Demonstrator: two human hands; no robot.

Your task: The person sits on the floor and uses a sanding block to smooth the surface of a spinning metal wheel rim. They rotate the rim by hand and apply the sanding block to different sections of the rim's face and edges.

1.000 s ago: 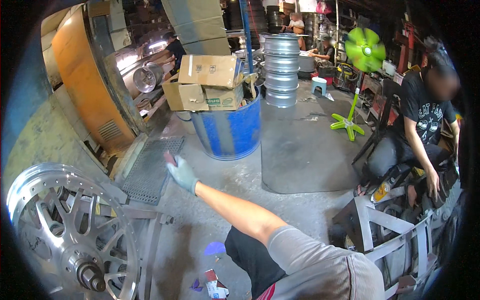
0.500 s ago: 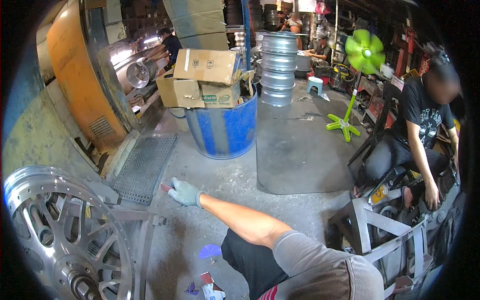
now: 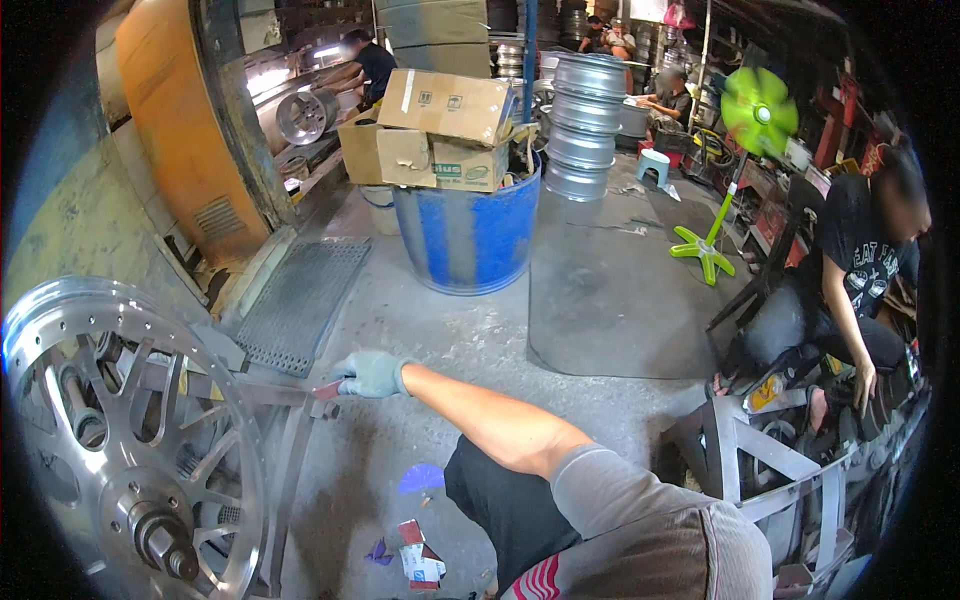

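Your gloved right hand (image 3: 372, 374) pinches reddish pad (image 3: 327, 391) near right corner of wheel stand (image 3: 290, 455); likely risk: pad knocked loose if its jutting end catches there

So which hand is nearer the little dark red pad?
Right: the gloved right hand is holding the dark red pad. The left hand is out of view, so its exact place can't be told.
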